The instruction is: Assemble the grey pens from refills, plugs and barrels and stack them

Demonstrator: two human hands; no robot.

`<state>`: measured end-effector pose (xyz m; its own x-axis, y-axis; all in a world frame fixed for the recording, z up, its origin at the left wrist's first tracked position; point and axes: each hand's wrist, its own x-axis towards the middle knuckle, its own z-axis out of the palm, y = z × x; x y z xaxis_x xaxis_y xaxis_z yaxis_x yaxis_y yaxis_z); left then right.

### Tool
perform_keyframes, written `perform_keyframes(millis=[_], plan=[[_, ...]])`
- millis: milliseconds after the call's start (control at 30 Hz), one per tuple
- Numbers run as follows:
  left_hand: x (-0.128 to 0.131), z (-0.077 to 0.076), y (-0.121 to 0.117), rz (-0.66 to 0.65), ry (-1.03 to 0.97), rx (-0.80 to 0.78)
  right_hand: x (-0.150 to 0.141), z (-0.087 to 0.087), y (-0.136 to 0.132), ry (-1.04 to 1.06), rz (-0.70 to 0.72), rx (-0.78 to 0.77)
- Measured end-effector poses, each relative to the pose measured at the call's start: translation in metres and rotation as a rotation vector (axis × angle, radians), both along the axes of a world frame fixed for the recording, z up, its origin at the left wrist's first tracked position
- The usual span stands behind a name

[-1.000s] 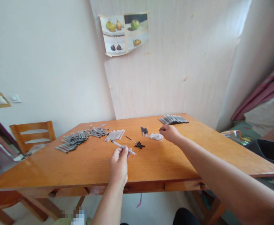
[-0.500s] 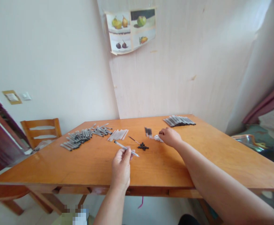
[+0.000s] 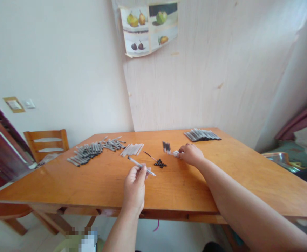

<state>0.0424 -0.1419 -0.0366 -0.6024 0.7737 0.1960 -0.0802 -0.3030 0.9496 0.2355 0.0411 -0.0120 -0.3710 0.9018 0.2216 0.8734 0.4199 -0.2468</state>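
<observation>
Plastic and see-through, a slim dark-ended pen (image 3: 135, 162) is sitting pinched in the left hand (image 3: 135, 185), above an orange-brown wooden table (image 3: 90, 185). At that hand's two o'clock, the right hand (image 3: 191, 154) is touching small white pieces (image 3: 175, 153), its grip too hidden to tell.

Room of a home: we note a wooden table (image 3: 90, 185), a slatted chair (image 3: 47, 134), a fruit print (image 3: 149, 29) on a pale panel (image 3: 208, 70) and, blurred at right, what is probably a curtain (image 3: 297, 120).
</observation>
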Motion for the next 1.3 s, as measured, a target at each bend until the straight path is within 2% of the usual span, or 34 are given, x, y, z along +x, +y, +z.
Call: perform_keyframes(millis=[200,333,400,500,567,667,900,967,1100,1300], plan=[[0.000,-0.001,-0.001,-0.003,-0.004,0.002,-0.002,0.003,-0.001,0.044,-0.005,0.009],[-0.001,-0.002,-0.001,0.014,0.013,-0.003,-0.009,0.004,-0.006,0.282,0.065,-0.014],[-0.002,-0.003,-0.001,0.030,0.005,-0.004,-0.015,0.004,-0.013,0.491,0.168,-0.120],[-0.002,-0.003,-0.001,0.048,-0.021,0.017,-0.023,0.003,-0.026,0.817,0.374,-0.405],[-0.002,-0.002,-0.001,0.048,-0.031,0.029,-0.026,0.004,-0.035,0.967,0.471,-0.579],[-0.002,-0.002,-0.001,0.042,-0.035,0.032,-0.029,0.007,-0.045,1.112,0.537,-0.781],[-0.002,-0.001,-0.001,0.043,-0.101,0.071,-0.033,0.010,-0.058,1.187,0.564,-1.061],[-0.002,-0.001,-0.001,0.045,-0.111,0.076,-0.035,0.007,-0.060,1.161,0.562,-1.080],[-0.001,0.000,-0.001,0.052,-0.123,0.090,-0.040,-0.001,-0.061,1.140,0.543,-1.024],[0.000,-0.001,-0.001,0.064,-0.125,0.096,-0.043,-0.001,-0.067,1.159,0.535,-1.134]])
